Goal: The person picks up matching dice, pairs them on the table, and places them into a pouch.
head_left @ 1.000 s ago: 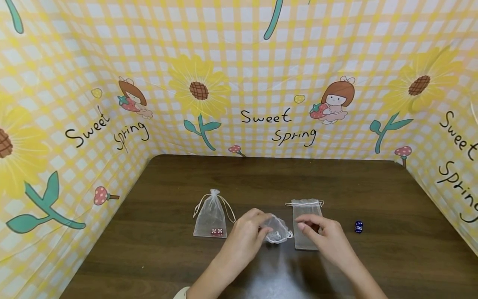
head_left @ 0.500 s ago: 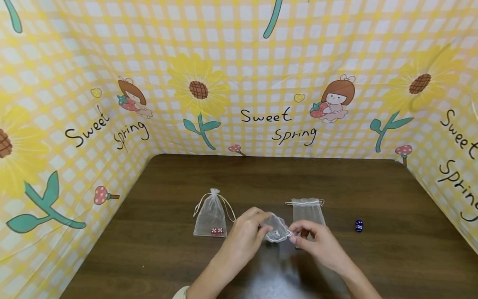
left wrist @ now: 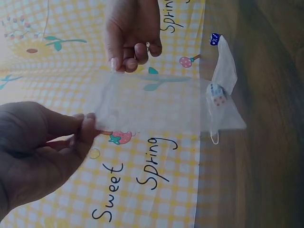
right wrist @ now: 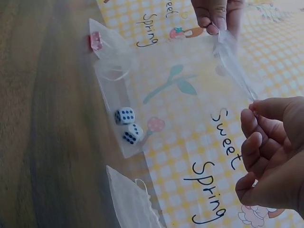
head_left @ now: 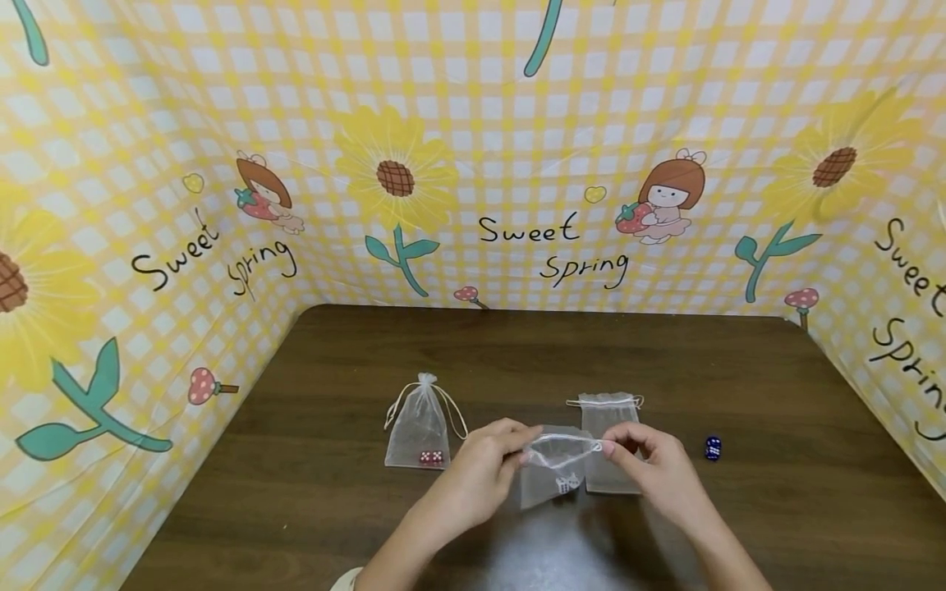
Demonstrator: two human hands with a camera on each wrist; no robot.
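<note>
Between both hands hangs a sheer white drawstring pouch, its mouth stretched sideways. Two white dice with dark dots lie at its bottom in the right wrist view. My left hand pinches the left side of the pouch's mouth between thumb and fingers. At the opposite corner, by the small cord loop, my right hand pinches the rim. In the left wrist view the left hand and right hand hold the pouch's top edge apart.
A tied pouch with red dice inside lies on the dark wooden table, left of the hands. Another flat pouch lies partly behind the right hand. Blue dice sit farther right. A yellow checked cloth surrounds the table.
The right hand first moved left to the pouch's rim and took hold of it, then drew right. The pouch's mouth has widened, and its body with the white dice now hangs toward me.
</note>
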